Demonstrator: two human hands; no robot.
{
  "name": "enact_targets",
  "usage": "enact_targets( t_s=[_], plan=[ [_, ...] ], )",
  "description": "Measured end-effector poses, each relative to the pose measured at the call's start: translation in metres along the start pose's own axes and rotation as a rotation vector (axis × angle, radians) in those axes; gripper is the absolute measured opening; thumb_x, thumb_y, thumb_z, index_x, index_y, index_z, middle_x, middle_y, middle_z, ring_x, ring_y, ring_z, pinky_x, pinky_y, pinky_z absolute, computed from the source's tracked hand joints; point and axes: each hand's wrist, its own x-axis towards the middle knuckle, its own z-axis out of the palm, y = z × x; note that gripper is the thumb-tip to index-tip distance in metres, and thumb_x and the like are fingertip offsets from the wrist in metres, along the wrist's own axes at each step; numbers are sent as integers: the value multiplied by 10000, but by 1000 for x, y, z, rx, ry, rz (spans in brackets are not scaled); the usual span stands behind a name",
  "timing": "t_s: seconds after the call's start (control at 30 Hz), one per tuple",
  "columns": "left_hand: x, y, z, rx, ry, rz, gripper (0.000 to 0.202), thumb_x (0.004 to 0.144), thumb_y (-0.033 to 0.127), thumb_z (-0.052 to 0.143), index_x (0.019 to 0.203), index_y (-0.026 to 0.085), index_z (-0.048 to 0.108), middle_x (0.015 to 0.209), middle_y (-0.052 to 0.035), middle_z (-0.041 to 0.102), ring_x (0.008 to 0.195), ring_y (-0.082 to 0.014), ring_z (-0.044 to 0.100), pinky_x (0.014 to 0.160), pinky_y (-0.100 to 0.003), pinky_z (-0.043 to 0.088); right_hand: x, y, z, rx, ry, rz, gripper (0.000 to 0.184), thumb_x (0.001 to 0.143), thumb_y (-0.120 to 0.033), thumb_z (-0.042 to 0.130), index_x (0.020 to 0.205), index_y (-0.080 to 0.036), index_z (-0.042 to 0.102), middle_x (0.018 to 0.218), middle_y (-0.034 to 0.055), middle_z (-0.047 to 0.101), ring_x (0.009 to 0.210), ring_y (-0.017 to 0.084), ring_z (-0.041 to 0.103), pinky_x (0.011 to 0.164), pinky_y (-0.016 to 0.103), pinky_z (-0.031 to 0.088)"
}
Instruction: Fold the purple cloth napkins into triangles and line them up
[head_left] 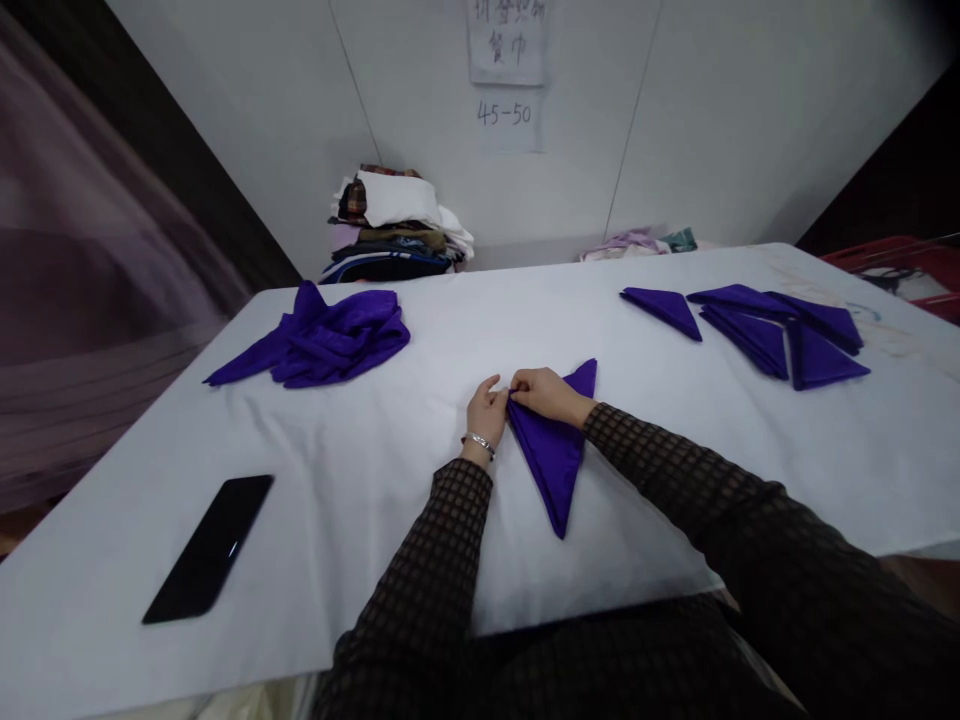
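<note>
Purple, smooth fabric napkin folded to a pointed triangle [551,460] lies on the white cloth-covered table [405,540], near edge, in front of the person; one point faces the person, another the far right. Right hand [551,393] pinches its upper-left corner between thumb and fingers. Left hand [486,412] has its fingertips at the same corner; cannot tell whether they grip. Left of it: crumpled purple fabric heap [337,340], farther back; flat black rectangular phone [210,550], nearer. Right: group of folded purple fabric triangles [750,340], some touching. Beyond the table's far right edge: red open basket [937,262], holding dark and whitish items, too small to identify.
</note>
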Motion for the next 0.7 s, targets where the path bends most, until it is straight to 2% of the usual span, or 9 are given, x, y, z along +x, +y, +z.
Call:
enact_targets(
  t_s=[0.13,0.3,0.53,0.7],
  plan=[
    [-3,4,0,-41,-27,10,596,639,384,721,1153,128,562,598,59,578,522,-81,495,535,-220,391,1,4,3,40,24,19,118,779,-127,584,877,-160,642,667,-23,606,613,113,529,580,224,359],
    [-3,5,0,-117,-81,19,687,553,376,770,1157,141,544,664,42,625,584,-93,542,593,-237,408,3,13,8,261,35,100,116,767,-126,594,876,-164,608,607,-59,566,548,101,527,547,220,379],
    [-3,5,1,-224,-119,18,673,519,271,784,1132,155,531,721,31,661,666,-103,601,699,-262,445,3,17,9,477,37,156,129,771,-219,655,850,-163,569,557,-74,539,468,93,517,473,220,384],
    [-1,2,1,-219,-155,45,620,544,217,755,1121,157,535,692,44,643,678,-111,618,717,-274,460,1,15,10,517,17,165,199,816,-225,615,995,-152,567,548,-64,569,481,109,550,492,231,436]
  ],
)
